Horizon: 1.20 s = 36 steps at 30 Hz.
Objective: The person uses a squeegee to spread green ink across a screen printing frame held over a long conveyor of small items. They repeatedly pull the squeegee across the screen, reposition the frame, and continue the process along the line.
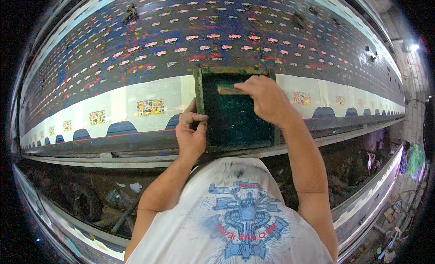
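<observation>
A wooden screen-printing frame (200,92) with a dark mesh lies in front of me across a strip of white cloth (170,91). My left hand (190,133) grips the frame's left rail near its lower end, fingers curled. Inside the frame, toward its far end, my right hand (268,100) is closed on a squeegee (228,90) with a pale wooden bar. The squeegee's right part is hidden behind that hand. Small colourful prints (151,107) show on the cloth left of the frame, and similar prints (302,98) to its right.
The long dark printing table (158,51) is covered in rows of small printed marks and paint specks. Dark clamp-like pieces (130,13) stand on it farther back. A pale rail (136,161) runs along the near edge. Behind me is another long table (369,187), with clutter on the floor between.
</observation>
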Each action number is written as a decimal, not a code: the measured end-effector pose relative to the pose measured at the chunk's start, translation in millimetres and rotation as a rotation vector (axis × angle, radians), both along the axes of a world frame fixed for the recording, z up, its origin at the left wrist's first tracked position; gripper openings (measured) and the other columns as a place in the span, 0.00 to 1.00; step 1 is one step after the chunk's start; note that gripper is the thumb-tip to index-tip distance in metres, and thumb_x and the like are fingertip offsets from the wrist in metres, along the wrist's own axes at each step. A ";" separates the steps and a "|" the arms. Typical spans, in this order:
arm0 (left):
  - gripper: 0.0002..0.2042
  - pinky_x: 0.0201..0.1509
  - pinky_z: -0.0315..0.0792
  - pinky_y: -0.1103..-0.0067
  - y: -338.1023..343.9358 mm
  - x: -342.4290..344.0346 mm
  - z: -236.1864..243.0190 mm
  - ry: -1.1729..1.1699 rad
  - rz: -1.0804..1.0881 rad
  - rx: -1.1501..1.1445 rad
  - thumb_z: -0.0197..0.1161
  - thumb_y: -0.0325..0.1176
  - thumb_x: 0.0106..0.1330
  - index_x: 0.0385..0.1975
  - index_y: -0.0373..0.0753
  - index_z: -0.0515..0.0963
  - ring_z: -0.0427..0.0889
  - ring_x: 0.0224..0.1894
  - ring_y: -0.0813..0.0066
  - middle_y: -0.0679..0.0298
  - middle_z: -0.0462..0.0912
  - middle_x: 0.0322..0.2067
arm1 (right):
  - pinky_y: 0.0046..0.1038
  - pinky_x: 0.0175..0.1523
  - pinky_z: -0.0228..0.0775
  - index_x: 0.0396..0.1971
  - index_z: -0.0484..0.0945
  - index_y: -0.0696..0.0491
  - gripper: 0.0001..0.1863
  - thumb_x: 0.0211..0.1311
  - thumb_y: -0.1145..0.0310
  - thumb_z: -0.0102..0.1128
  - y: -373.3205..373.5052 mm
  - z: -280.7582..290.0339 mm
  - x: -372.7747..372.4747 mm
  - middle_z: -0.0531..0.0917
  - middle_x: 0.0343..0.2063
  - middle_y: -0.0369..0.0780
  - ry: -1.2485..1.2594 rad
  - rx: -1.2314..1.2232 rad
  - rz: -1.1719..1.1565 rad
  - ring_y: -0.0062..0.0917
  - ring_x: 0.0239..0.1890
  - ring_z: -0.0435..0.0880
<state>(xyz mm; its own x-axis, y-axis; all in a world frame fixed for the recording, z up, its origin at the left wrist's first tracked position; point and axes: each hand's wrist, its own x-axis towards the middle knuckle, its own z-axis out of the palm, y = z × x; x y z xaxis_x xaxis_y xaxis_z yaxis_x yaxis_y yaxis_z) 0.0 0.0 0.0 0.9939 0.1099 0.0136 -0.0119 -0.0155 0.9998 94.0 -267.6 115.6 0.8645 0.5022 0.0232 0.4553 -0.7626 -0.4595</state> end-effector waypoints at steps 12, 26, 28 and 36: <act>0.20 0.83 0.64 0.62 6.1 -3.3 6.6 0.017 0.008 0.084 0.71 0.17 0.66 0.57 0.38 0.86 0.75 0.79 0.48 0.37 0.71 0.79 | 0.45 0.61 0.77 0.60 0.89 0.50 0.22 0.67 0.71 0.61 18.8 7.5 -118.9 0.87 0.51 0.44 -0.058 -0.030 0.055 0.42 0.54 0.85; 0.12 0.85 0.60 0.61 -55.5 -6.8 37.9 -0.118 0.033 0.071 0.65 0.11 0.57 0.38 0.35 0.83 0.69 0.83 0.48 0.39 0.69 0.81 | 0.45 0.63 0.82 0.47 0.91 0.51 0.17 0.57 0.76 0.78 -67.6 -32.0 -149.9 0.91 0.49 0.39 -0.306 0.403 -0.171 0.41 0.55 0.90; 0.12 0.86 0.57 0.60 -81.6 -7.5 36.1 -0.169 0.020 0.132 0.65 0.10 0.58 0.37 0.34 0.84 0.67 0.84 0.49 0.39 0.69 0.81 | 0.45 0.63 0.83 0.48 0.90 0.53 0.19 0.55 0.80 0.79 -97.4 -36.8 -155.0 0.91 0.50 0.41 -0.317 0.422 -0.185 0.43 0.56 0.90; 0.14 0.86 0.58 0.62 -227.0 -2.2 19.4 -0.178 -0.030 0.055 0.66 0.09 0.57 0.38 0.35 0.85 0.69 0.83 0.50 0.40 0.69 0.81 | 0.47 0.63 0.84 0.48 0.90 0.53 0.19 0.56 0.83 0.76 -231.7 -41.1 -165.6 0.91 0.52 0.43 -0.311 0.428 -0.273 0.46 0.56 0.90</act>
